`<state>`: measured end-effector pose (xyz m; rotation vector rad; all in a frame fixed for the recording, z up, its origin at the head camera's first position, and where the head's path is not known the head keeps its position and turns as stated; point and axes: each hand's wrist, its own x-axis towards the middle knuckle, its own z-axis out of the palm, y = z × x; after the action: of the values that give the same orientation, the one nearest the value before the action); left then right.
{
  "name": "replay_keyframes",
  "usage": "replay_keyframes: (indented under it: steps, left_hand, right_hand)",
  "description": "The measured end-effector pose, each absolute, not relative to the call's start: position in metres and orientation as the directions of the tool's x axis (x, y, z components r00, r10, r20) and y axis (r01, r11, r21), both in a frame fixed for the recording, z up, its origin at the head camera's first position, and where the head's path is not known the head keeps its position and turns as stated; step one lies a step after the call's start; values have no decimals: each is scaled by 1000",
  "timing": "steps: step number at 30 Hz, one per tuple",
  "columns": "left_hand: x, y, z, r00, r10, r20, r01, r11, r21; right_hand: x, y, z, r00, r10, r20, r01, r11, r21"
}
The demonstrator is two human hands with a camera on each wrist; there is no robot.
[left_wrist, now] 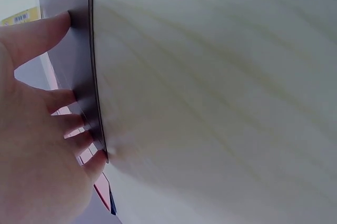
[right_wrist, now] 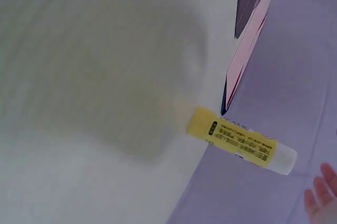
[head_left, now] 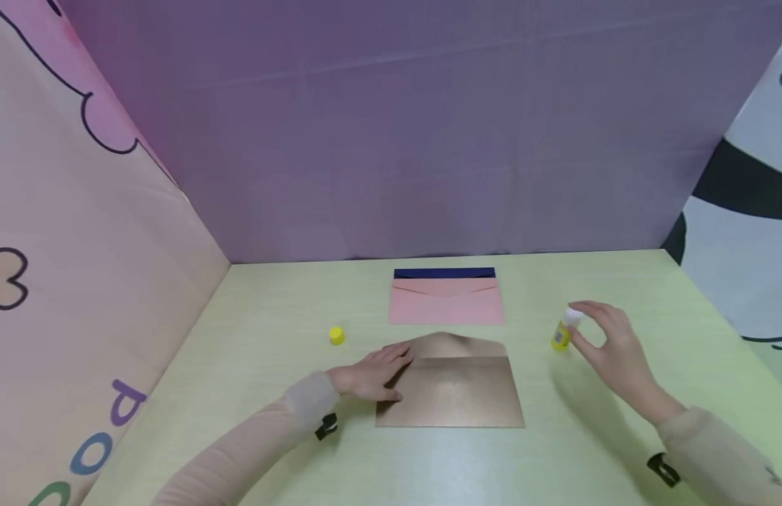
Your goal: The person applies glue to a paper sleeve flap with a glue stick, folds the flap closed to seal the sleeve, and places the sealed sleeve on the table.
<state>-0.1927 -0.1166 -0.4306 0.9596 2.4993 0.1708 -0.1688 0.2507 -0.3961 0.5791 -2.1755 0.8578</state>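
A bronze-brown envelope [head_left: 454, 393] lies on the table, its flap spread away from me. My left hand [head_left: 372, 372] rests on its left side with fingers extended; in the left wrist view, the thumb and fingertips [left_wrist: 95, 166] lie along the envelope's edge [left_wrist: 87, 66]. To the right, a glue stick [head_left: 561, 336] with a yellow body and white uncapped top stands on the table. Around that top my right hand [head_left: 618, 351] is spread, thumb and index finger overlapping it. The right wrist view shows fingers [right_wrist: 326, 190] apart from the glue stick [right_wrist: 237, 141].
Left of the envelope sits a small yellow cap [head_left: 336, 336]. Behind the brown envelope lies a pink envelope [head_left: 447, 306], partly covering a dark blue envelope [head_left: 444, 273]. A purple backdrop [head_left: 428, 154] borders the table's far edge, and patterned panels flank both sides.
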Motion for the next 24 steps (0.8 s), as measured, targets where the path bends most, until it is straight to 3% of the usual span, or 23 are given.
replay_keyframes:
  steps: [5, 10, 16, 24]
  left_hand:
    - [-191, -117, -428, -655, 657, -373, 597, 752, 277]
    - [-191, -117, -428, -654, 657, -375, 597, 753, 277]
    - [-192, -117, -431, -657, 657, -369, 598, 753, 276]
    - [-193, -117, -434, -657, 659, -366, 596, 751, 283]
  right_hand:
    - [-169, 257, -401, -821, -7, 570, -427, 671, -606]
    - [-172, 262, -405, -949, -7, 316, -257, 600, -758]
    - [-177, 262, -412, -990, -46, 135, -138, 541, -830]
    - [-179, 259, -419, -999, -41, 35, -52, 542, -839]
